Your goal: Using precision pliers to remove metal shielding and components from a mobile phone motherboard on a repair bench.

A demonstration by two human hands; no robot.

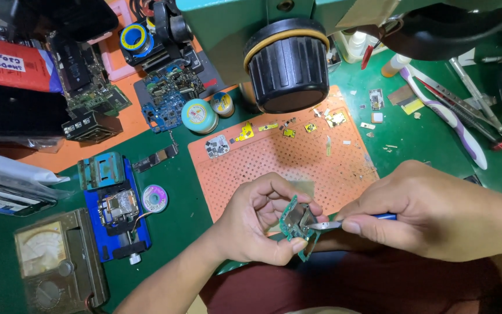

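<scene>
A small green circuit board (pixel 293 224) is pinched in the grip of the left hand (pixel 257 224) at the lower centre of the frame, while blue-handled tweezers (pixel 344 222) are clamped in the right hand (pixel 425 218), their tips laid against the board. Both are held just below the perforated orange mat (pixel 297 157) on the green counter (pixel 413 139). A black microscope lens (pixel 287 64) is seen at upper centre and an analogue meter (pixel 53 261) at lower left.

Single head-worn view, steeply down and close over the green workbench (pixel 193 215) (no second view).
</scene>
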